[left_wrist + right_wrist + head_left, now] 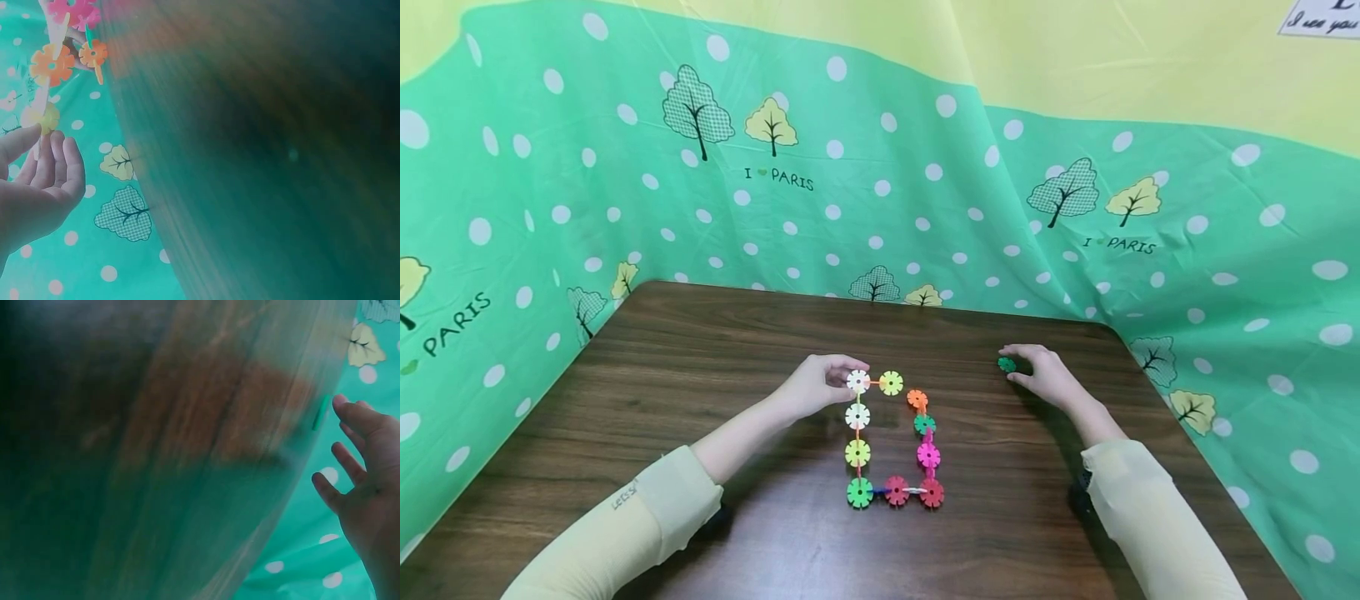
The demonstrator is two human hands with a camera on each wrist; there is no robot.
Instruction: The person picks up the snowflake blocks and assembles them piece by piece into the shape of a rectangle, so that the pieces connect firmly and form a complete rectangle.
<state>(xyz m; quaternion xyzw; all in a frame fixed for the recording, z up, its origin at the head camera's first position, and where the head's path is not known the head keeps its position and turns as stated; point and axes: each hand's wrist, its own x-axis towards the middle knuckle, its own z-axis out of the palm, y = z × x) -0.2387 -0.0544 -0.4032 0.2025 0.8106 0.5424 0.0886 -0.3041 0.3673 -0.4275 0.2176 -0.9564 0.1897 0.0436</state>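
In the head view my left hand (pixel 811 385) pinches the white notched disc (pixel 858 382) at the top left corner of a rectangular chain of snowflake discs. The left wrist view shows thumb and fingers of the left hand (pixel 47 172) on a pale disc (pixel 45 117). Along the chain, flat-facing discs alternate with edge-on ones. A gap lies between the yellow disc (pixel 891 383) and the orange disc (pixel 917 401). To the right, my right hand (pixel 1047 375) is beside a loose green disc (pixel 1007 364); in the right wrist view its fingers are spread, close to that disc (pixel 321 412).
The chain's lower side holds a green disc (pixel 860 492) and two red ones; pink discs (pixel 928 455) are on its right side. Everything is on a dark wooden table (pixel 737 533). A green dotted cloth (pixel 880 192) hangs behind it.
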